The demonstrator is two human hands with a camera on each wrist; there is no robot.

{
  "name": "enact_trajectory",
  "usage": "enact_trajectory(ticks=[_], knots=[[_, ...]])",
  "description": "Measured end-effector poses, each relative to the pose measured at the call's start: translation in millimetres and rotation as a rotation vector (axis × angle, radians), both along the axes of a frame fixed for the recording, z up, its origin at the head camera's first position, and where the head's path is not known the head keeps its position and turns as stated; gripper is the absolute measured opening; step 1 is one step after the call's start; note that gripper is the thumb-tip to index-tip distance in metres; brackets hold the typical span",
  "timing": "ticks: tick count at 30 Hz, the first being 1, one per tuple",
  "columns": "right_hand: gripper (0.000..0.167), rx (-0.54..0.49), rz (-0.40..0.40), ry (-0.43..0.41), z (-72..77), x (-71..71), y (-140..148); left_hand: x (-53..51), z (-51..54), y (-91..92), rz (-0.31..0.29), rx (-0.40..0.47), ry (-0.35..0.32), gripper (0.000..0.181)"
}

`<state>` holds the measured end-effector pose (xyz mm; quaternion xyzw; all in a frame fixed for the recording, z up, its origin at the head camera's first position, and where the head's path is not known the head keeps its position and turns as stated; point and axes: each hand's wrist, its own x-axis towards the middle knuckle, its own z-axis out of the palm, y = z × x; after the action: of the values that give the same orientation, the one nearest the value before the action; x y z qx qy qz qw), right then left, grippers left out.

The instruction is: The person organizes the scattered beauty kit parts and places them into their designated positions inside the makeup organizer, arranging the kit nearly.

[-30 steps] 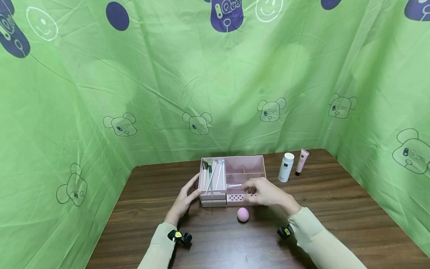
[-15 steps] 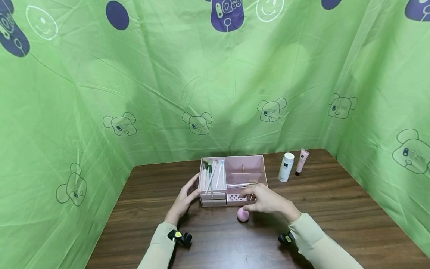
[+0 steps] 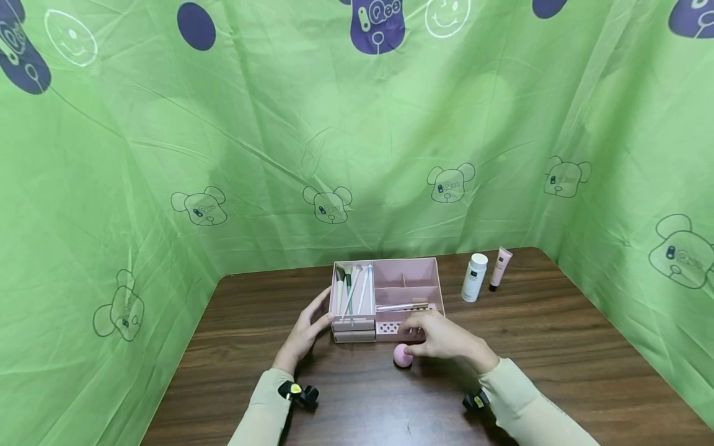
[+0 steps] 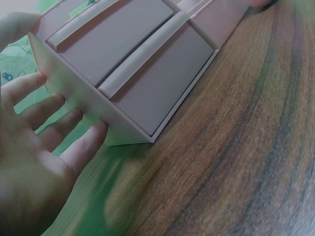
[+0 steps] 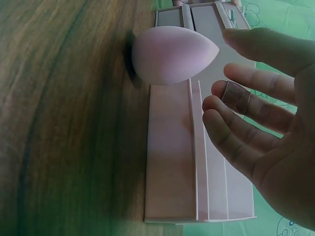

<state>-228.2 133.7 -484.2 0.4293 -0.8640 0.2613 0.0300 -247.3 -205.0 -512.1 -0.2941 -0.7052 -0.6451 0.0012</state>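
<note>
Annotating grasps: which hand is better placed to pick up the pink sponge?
Probably right: the right hand hovers beside the pink sponge; the left hand touches the organizer, farther away.

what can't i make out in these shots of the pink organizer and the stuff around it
- Lettering on the white bottle and pink tube: head view, too small.
- Right part of the dotted strip: head view, behind the right hand.
- Drawer contents: left wrist view, hidden by the closed drawer fronts.
- Pink shape: left wrist view, cut off by the top edge.
</note>
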Motion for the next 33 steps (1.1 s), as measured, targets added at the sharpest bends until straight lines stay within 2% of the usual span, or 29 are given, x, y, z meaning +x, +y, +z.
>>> enact_trajectory(ticks=[8,18,26,33], knots=[[0.026,-0.011,-0.006,-0.08,-8.0,1.7,-1,-0.2,0.2,0.2,0.006,0.001,-0.011,0.06],[0.025,0.007,-0.016,-0.049,-17.8,5.3,-3,0.9,1.6,-0.2,0.006,0.004,-0.025,0.061],[0.022,0.009,-0.009,-0.121,-21.0,8.5,-4,0.7,0.6,-0.4,0.011,-0.006,-0.007,0.061],[0.022,-0.003,-0.006,-0.139,-23.9,9.0,-6,1.3,1.4,0.2,0.021,-0.028,0.003,0.06]])
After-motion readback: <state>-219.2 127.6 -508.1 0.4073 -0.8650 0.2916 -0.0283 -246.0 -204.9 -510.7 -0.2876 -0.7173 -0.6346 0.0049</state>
